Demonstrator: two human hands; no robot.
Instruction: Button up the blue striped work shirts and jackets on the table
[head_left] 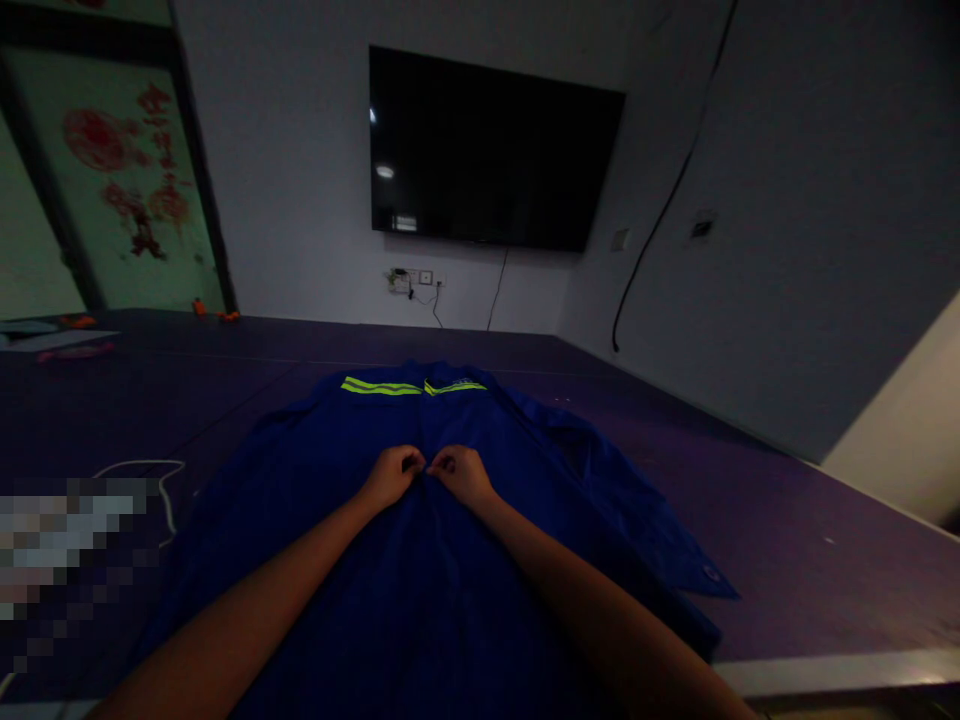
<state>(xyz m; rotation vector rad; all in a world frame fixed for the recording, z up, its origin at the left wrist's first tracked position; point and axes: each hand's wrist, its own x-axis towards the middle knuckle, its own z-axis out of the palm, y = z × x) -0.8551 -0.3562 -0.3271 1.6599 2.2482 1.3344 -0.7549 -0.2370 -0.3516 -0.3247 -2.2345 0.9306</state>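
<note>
A dark blue work jacket (375,580) lies spread out in front of me, with yellow-green reflective strips (382,387) across its chest. Along its front opening, my left hand (395,474) pinches the jacket's edge between thumb and fingers. Close against it, fingertips almost touching, my right hand (463,474) pinches the facing edge. Whatever small fastener may sit between the fingertips is too small to make out. On the right, the jacket's sleeve (645,490) reaches out to a cuff with a round button (711,573).
The jacket rests on a purple surface (787,540) with a pale front edge. A white cord (171,500) and a blurred-out item (67,540) lie at left. Beyond are a wall-mounted television (487,150), sockets with cables (412,280), a hanging black cable (652,230) and a glass door (120,180).
</note>
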